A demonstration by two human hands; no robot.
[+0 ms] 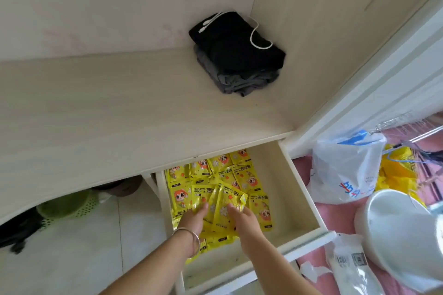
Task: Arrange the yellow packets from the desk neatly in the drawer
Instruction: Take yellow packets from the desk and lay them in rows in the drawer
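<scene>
Both hands are reaching into the open drawer; the left hand and right hand are each pinching glossy yellow packets printed with cartoon faces, overlapping the heap lying inside.

Glossy foil-like yellow packets, matt pale wood-grain desk.

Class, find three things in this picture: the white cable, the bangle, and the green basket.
white cable (252, 35), head view, on the loop lying over the black clothes.
bangle (191, 237), head view, on the band around the left wrist.
green basket (68, 202), head view, on its rim under the desk.
</scene>
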